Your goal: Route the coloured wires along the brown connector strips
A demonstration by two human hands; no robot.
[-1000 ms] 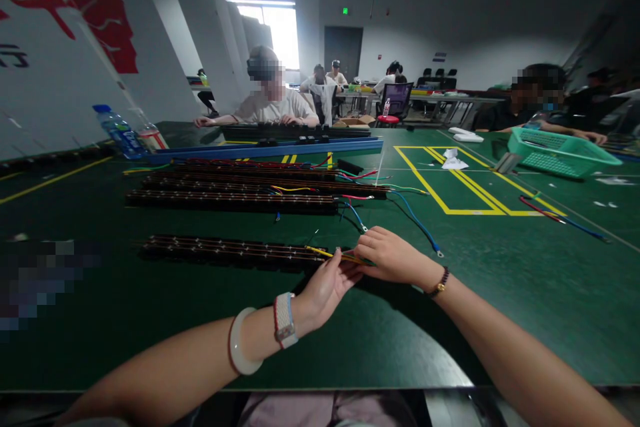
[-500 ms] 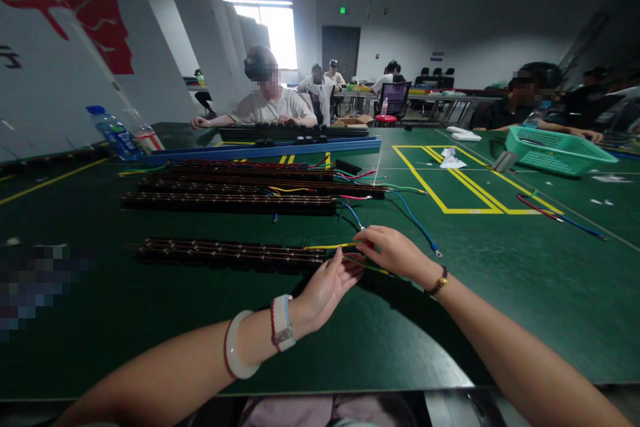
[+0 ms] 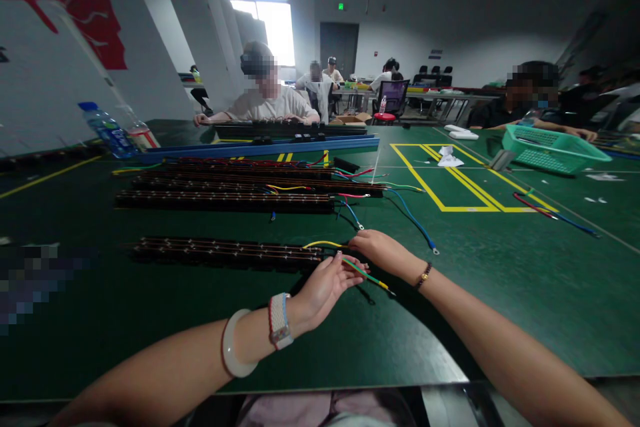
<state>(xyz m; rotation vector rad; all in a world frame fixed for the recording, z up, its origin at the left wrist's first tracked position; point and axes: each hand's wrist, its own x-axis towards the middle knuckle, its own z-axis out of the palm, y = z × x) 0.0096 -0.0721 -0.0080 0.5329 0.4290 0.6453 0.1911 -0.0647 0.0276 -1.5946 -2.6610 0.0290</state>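
Observation:
A dark bar (image 3: 225, 252) with thin copper-coloured rods and small pale fittings along it lies on the green table (image 3: 175, 327). Wires come from its right end. My right hand (image 3: 384, 253) pinches the yellow wire (image 3: 324, 243) near its far end, fingers pointing left. Just below, my left hand (image 3: 326, 285) is turned palm up, with the green wire (image 3: 367, 273) running past its thumb and across its half-stretched fingers. That wire has a yellow sleeve near a metal tip. The exact grip under the left thumb is partly hidden.
Several similar dark bars (image 3: 225, 200) with coloured wires lie beyond, before a long blue rail (image 3: 260, 148). Bottles (image 3: 103, 130) stand at the left. A green basket (image 3: 555, 150), crumpled paper (image 3: 450, 157) and loose wires (image 3: 555, 210) are at the right. A person (image 3: 270, 103) sits opposite.
My right hand has shifted slightly left and the yellow wire now bows upward. The green wire shows more fully across my left fingers. The whole view has shifted a little.

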